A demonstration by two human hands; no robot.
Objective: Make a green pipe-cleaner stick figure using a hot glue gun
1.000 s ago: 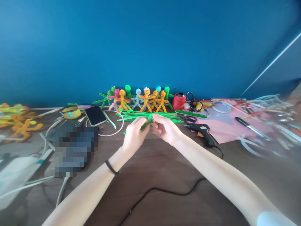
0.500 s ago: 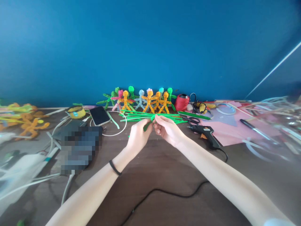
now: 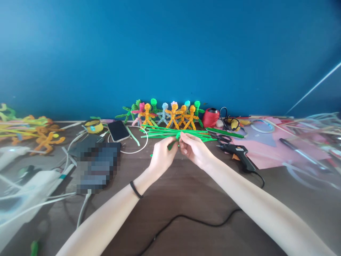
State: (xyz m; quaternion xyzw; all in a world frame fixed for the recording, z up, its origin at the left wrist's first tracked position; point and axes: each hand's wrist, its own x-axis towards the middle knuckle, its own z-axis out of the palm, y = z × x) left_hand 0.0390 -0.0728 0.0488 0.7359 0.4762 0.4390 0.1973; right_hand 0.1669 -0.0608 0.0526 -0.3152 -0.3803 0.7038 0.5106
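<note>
My left hand (image 3: 165, 152) and my right hand (image 3: 195, 147) meet over the middle of the table, both closed on a green pipe cleaner (image 3: 178, 136). Its coiled top shows between my fingertips; the rest is hidden by the fingers. Just beyond the hands lies a bundle of loose green pipe cleaners (image 3: 154, 131), spread sideways. Behind the bundle, several finished pipe-cleaner figures stand against the wall, among them an orange figure (image 3: 174, 115) and a pink figure (image 3: 141, 111).
To the right lie a black glue gun (image 3: 241, 154), pink paper (image 3: 262, 153), a marker (image 3: 301, 153) and a red spool (image 3: 211, 117). At left are a phone (image 3: 118, 131), a yellow tape roll (image 3: 93, 126) and orange figures (image 3: 45, 139). A black cord (image 3: 197, 221) crosses the front.
The whole view has shifted slightly, so things appear a little further right. Both hands keep their hold on the green pipe cleaner, with hardly any change in pose.
</note>
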